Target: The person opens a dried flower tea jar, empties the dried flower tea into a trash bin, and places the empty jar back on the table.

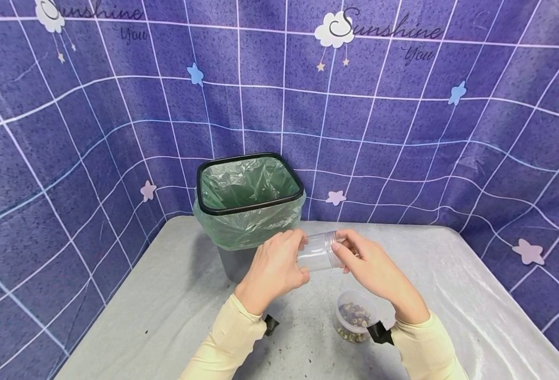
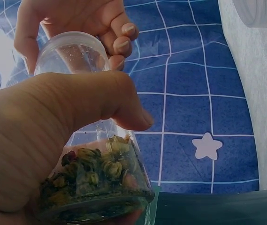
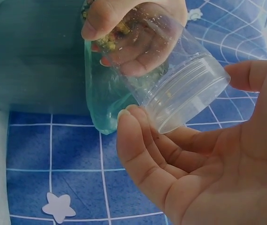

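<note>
My left hand (image 1: pixel 277 264) grips a clear plastic jar (image 1: pixel 315 253), tilted on its side above the table. In the left wrist view, dried flower buds (image 2: pixel 93 171) lie at the jar's bottom end, and my thumb crosses its wall. My right hand (image 1: pixel 372 261) holds the jar's clear lid (image 3: pixel 189 96) between thumb and fingertips, the palm facing its top. The lid sits over the jar's mouth in the right wrist view. Below the right hand, a round clear tub (image 1: pixel 355 311) of similar dried buds stands on the table.
A grey bin (image 1: pixel 234 264) with a green liner (image 1: pixel 256 232) and a black rim (image 1: pixel 251 207) stands behind the left hand. Dark crumbs dot the grey tabletop (image 1: pixel 165 311) near its front. A purple patterned curtain (image 1: pixel 403 126) surrounds the back and sides.
</note>
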